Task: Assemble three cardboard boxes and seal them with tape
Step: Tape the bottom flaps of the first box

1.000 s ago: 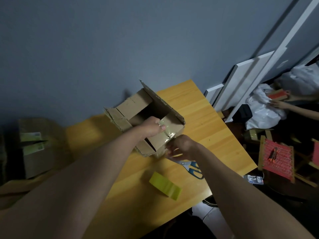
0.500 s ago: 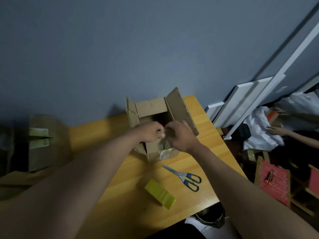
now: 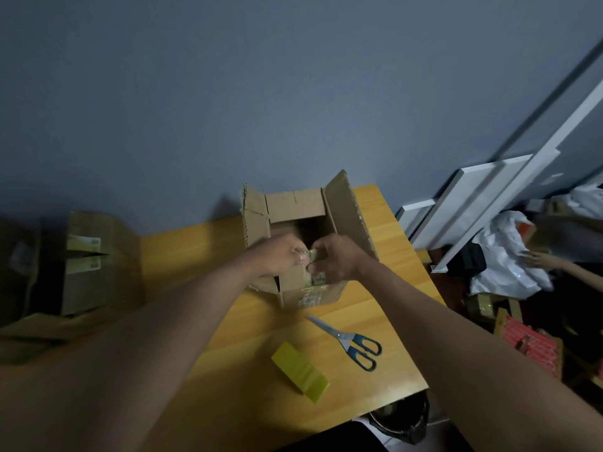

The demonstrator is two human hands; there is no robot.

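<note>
Hands meet at the near rim of the open cardboard box [image 3: 306, 243] on the worktop [image 3: 202, 321]: left hand [image 3: 283, 256] and right hand [image 3: 336, 261] fingers pinch a tape strip [image 3: 316, 272]; next, probably press it flat

Clearance: open desk on the near left, clutter on the near right.

Cardboard box [image 3: 303, 243] sits at the far desk [image 3: 182, 252] edge close to the wall, its raised flaps walling the left, back and right sides; both hands fill its near opening. Scissors [image 3: 349, 340] and tape roll [image 3: 298, 371] lie apart on the near-right desk, a bare lane between them. Second box [image 3: 88, 259] blocks the far left. White boards [image 3: 470, 197] lean beyond the right edge.
</note>
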